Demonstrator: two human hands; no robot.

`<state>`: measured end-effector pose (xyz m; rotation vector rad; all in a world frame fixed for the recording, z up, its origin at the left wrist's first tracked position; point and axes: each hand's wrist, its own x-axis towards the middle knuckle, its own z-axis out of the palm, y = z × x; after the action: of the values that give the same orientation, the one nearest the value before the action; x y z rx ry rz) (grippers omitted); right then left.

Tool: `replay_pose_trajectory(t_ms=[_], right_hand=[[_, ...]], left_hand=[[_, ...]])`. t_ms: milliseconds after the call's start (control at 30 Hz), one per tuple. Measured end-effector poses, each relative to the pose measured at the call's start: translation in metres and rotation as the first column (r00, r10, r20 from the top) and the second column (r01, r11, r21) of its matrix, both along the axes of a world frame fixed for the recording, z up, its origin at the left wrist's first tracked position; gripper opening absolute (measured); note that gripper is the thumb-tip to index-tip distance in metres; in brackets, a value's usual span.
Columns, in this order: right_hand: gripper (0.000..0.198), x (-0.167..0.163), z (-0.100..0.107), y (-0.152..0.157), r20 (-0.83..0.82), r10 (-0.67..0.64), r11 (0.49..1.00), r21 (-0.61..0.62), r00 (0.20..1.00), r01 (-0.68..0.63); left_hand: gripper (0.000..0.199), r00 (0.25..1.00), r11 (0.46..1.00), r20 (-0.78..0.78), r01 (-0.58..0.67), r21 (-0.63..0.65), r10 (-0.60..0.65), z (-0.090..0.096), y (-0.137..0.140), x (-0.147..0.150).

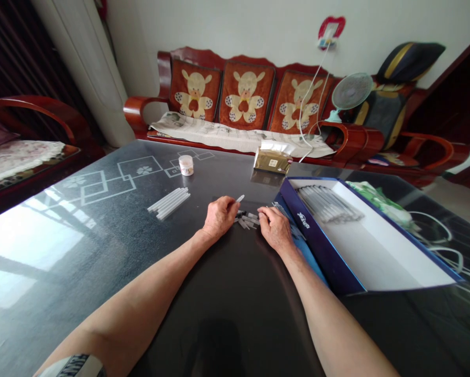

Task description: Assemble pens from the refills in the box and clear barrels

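Note:
My left hand (220,217) is closed around a slim white tube (240,198) whose tip sticks out past the fingers. Just right of it lies a small pile of short translucent pieces like pen caps (249,220), with some dark bits among them. My right hand (274,226) rests at the pile's right side, thumb and fingers drawn together; what they pinch, if anything, is too small to make out. Several thin rods like pen refills (281,209) lie beyond and beside it, partly hidden. To the left, several white tubes (170,202) lie side by side on the table.
A blue box (321,246) with a white inside stands at the right, holding a row of clear pen-like sticks (329,203). A small white tub (186,165) and a tissue pack (273,159) stand farther back on the dark glossy table (112,246). White cables (450,256) lie at right.

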<state>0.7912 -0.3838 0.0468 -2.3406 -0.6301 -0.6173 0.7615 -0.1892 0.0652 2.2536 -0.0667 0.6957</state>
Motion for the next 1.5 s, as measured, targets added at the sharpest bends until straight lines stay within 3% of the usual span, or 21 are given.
replay_pose_trajectory(t_ms=[200,333,533,733,833,900,1000,1167,1333,1500], right_hand=[[0.024,-0.002,0.001,0.005,0.023,-0.002,0.997,-0.075,1.0,0.004],[0.023,-0.001,-0.001,0.005,0.049,-0.017,0.996,-0.087,0.999,0.021],[0.022,-0.001,-0.001,0.007,0.066,-0.031,0.992,-0.117,0.997,0.039],[0.021,-0.004,0.001,0.008,0.063,-0.047,0.99,-0.127,0.997,0.054],[0.02,-0.004,0.001,0.008,0.067,-0.051,0.99,-0.128,0.996,0.059],[0.019,-0.003,0.001,0.008,0.07,-0.054,0.989,-0.133,0.996,0.063],[0.019,-0.002,0.0,0.008,0.075,-0.057,0.988,-0.142,0.996,0.067],[0.018,-0.003,0.0,0.009,0.08,-0.057,0.988,-0.141,0.995,0.068],[0.017,-0.003,0.0,0.009,0.079,-0.052,0.989,-0.135,0.995,0.063],[0.018,-0.003,0.001,0.009,0.068,-0.059,0.988,-0.141,0.996,0.069]], left_hand=[[0.016,0.998,0.991,0.059,-0.039,0.129,0.032,-0.004,0.001,0.002],[0.018,0.989,0.958,-0.02,-0.139,0.25,0.149,0.002,0.009,0.008],[0.022,0.941,0.87,-0.132,-0.228,0.438,0.313,0.009,0.06,0.013],[0.018,0.909,0.773,-0.105,-0.278,0.57,0.404,0.005,0.114,-0.01],[0.036,0.892,0.753,-0.115,-0.293,0.589,0.438,0.005,0.124,-0.015],[0.052,0.888,0.747,-0.154,-0.259,0.612,0.434,0.008,0.131,-0.013],[0.065,0.895,0.749,-0.268,-0.102,0.654,0.356,0.014,0.142,-0.002],[0.057,0.874,0.737,-0.438,0.153,0.659,0.21,0.012,0.155,0.016],[0.049,0.885,0.741,-0.438,0.185,0.645,0.16,0.003,0.16,0.019],[0.048,0.907,0.703,-0.403,0.21,0.679,0.118,0.0,0.175,0.015]])
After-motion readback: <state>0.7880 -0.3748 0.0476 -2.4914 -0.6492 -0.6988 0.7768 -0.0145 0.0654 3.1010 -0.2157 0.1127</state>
